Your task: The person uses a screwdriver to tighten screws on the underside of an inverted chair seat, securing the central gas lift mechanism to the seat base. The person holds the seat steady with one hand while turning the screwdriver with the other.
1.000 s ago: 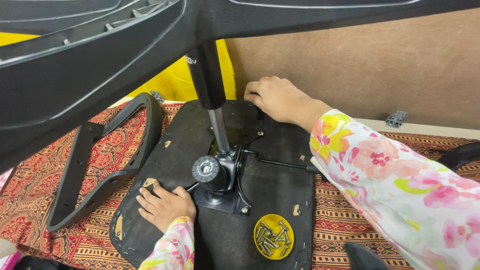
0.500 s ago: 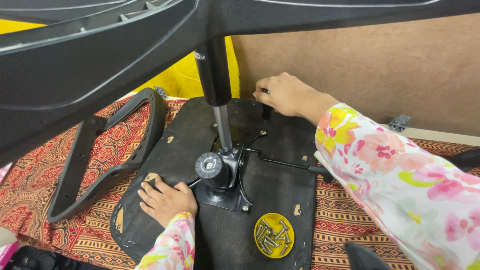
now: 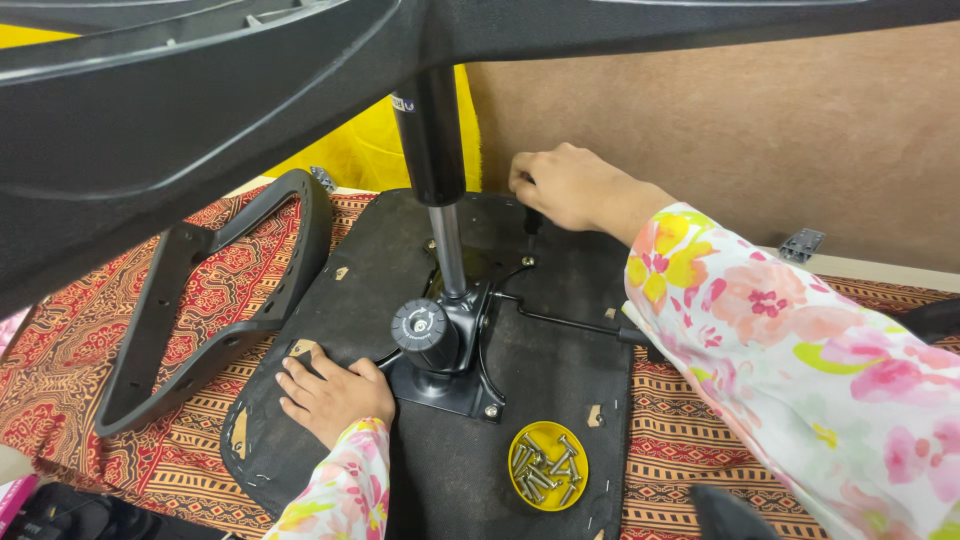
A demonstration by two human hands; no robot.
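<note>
The seat (image 3: 560, 380) is pinned flat by the open left hand (image 3: 335, 398); a small dark tool (image 3: 533, 218) (mostly hidden) is gripped upright by the right hand (image 3: 570, 188) at the far edge.

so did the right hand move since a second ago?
Yes. The right hand slid along the seat base's far edge, away from the gas-lift column and slightly up. The left hand stayed flat on the base.

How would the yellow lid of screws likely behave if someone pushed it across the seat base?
The yellow lid looks shallow and light, so it would probably slide easily over the seat base. Its loosely piled screws might rattle or spill over the low rim if it tips.
</note>
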